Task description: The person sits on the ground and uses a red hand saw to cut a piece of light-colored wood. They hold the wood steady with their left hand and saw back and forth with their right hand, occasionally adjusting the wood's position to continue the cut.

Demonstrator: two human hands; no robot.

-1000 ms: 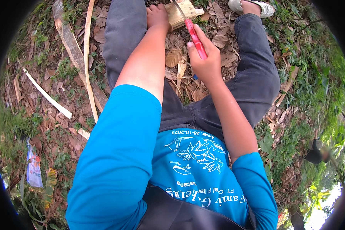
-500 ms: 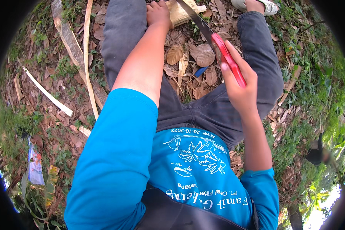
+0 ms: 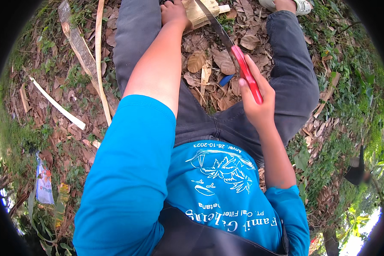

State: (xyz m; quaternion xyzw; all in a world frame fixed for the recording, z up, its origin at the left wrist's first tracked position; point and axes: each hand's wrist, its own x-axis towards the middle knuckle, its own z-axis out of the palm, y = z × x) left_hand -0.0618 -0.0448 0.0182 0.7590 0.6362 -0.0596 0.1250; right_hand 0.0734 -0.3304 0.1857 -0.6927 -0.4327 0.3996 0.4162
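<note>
My right hand is closed round the red handle of a hand saw. Its dark, narrow blade slants up and left to a pale, rough-split piece of wood, which lies at the top edge between my legs. Where the blade meets the wood is cut off by the picture's edge. At the left end of that wood my left hand bears down with its fingers curled, gripping it. The fingertips are partly hidden.
Dry leaves and a small blue object lie between my legs. To my left are a bark-covered pole, a long pale strip of wood, a shorter strip and a plastic bag. Green plants grow at right.
My right hand has drawn the saw a little left and back toward my body. My left hand stays at the wood. The whole view has shifted slightly.
</note>
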